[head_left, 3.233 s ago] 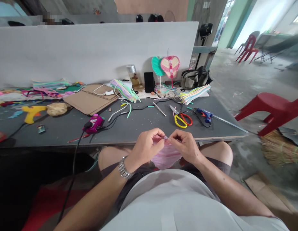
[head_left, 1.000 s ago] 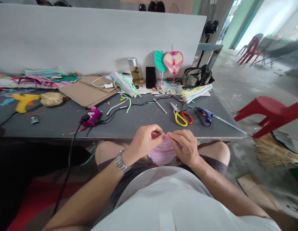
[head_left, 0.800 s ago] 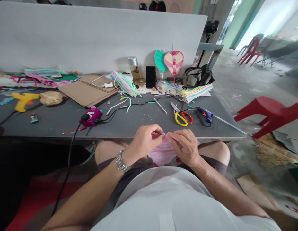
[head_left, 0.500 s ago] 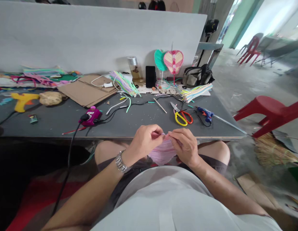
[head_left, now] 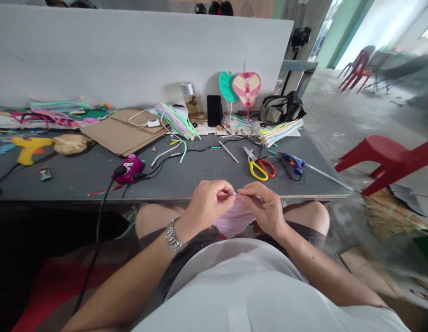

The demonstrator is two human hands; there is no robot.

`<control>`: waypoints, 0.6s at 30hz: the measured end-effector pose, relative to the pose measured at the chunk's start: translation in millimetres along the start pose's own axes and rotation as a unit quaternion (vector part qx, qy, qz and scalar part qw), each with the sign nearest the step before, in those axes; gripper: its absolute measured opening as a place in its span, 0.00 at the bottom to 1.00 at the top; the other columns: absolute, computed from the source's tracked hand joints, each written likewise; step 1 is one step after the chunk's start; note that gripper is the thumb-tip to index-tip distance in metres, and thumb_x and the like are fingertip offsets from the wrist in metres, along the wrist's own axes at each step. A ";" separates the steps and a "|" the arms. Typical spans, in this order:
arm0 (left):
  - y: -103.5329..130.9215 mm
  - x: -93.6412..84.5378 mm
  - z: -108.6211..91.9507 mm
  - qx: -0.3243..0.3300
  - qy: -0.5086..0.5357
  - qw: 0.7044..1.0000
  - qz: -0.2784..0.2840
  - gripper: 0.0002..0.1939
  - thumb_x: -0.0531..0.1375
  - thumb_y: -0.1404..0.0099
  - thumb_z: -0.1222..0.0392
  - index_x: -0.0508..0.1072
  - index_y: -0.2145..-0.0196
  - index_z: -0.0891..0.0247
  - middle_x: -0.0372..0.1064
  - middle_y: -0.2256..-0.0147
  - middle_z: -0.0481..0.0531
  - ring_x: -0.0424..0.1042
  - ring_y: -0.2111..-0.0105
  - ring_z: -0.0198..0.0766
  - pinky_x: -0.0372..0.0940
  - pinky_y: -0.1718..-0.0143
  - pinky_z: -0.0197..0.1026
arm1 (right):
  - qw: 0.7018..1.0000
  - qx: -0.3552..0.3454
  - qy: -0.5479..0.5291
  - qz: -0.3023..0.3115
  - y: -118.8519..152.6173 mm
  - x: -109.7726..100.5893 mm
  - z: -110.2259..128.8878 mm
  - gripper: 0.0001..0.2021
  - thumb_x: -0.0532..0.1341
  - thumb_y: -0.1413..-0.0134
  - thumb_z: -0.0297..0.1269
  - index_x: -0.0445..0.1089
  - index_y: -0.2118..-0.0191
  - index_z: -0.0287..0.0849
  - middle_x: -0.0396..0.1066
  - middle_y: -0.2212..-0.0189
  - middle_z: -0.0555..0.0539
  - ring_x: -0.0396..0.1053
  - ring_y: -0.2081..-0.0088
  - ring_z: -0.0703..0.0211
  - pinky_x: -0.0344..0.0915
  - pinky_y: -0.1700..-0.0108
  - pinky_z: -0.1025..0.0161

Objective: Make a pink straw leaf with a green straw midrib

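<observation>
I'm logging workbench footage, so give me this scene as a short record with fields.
left hand: pinching the top edge of the pink ridged piece; watch on wrist
right hand: pinching the same edge, close beside the left
scissors: on the table, blades parted, one yellow and one red handle
blue glue gun: right of the scissors
yellow glue gun: far left
upright at back: green leaf shape, pink-and-cream heart

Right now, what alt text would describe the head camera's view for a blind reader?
A left hand and a right hand pinch a thin, striped pink sheet at a flat grey table, where metal scissors with yellow and red handles and a blue glue gun lie.
</observation>
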State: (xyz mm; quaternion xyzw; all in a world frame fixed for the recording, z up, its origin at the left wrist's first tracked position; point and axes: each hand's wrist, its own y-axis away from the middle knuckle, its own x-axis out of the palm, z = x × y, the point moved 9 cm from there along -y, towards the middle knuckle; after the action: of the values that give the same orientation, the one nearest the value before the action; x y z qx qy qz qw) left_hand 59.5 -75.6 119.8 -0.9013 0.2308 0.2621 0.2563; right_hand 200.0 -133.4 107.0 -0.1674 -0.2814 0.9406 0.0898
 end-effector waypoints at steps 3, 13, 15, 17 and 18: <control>0.6 0.8 0.2 0.001 -0.001 1.000 0.001 0.03 0.63 0.38 0.64 0.76 0.71 0.62 0.78 0.73 0.47 0.76 0.73 0.32 0.67 0.68 0.32 | 0.997 0.063 -0.050 0.022 -1.7 2.5 -10.6 0.04 0.66 0.39 0.35 0.79 0.61 0.43 0.76 0.67 0.48 0.72 0.65 0.61 0.66 0.62 0.65; -0.2 -1.1 -7.0 0.023 -0.025 0.999 -0.015 0.04 0.62 0.39 0.64 0.75 0.72 0.62 0.78 0.73 0.48 0.76 0.73 0.34 0.68 0.68 0.34 | 0.970 0.179 -0.130 0.097 -2.6 12.7 -27.8 0.11 0.67 0.40 0.44 0.79 0.63 0.40 0.76 0.69 0.48 0.68 0.68 0.62 0.62 0.64 0.65; 0.1 -0.9 -5.5 0.018 -0.020 1.000 -0.014 0.04 0.62 0.39 0.64 0.75 0.72 0.62 0.78 0.73 0.48 0.76 0.74 0.34 0.68 0.68 0.33 | 0.969 0.184 -0.132 0.101 -2.7 12.8 -29.0 0.12 0.67 0.41 0.45 0.79 0.63 0.40 0.77 0.69 0.48 0.69 0.68 0.62 0.63 0.63 0.64; 0.4 -0.4 -3.1 0.010 -0.013 1.000 -0.012 0.03 0.62 0.39 0.64 0.75 0.72 0.62 0.79 0.73 0.48 0.77 0.74 0.34 0.69 0.68 0.33 | 0.967 0.192 -0.134 0.102 -2.1 13.0 -30.4 0.13 0.67 0.42 0.46 0.80 0.62 0.40 0.78 0.68 0.48 0.70 0.67 0.61 0.63 0.63 0.64; 0.5 -0.2 -2.0 0.007 -0.010 1.000 -0.011 0.03 0.62 0.39 0.64 0.75 0.72 0.62 0.79 0.73 0.48 0.77 0.74 0.34 0.69 0.68 0.33 | 0.966 0.195 -0.134 0.100 -1.5 13.0 -31.0 0.13 0.68 0.42 0.46 0.80 0.62 0.40 0.78 0.68 0.48 0.70 0.67 0.61 0.64 0.62 0.64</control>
State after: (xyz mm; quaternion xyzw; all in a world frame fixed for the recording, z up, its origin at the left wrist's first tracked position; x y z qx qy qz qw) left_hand 59.8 -77.1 121.2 -0.8995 0.2201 0.2664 0.2675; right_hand 199.4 -113.2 80.1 -0.0464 -0.0836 0.9953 -0.0125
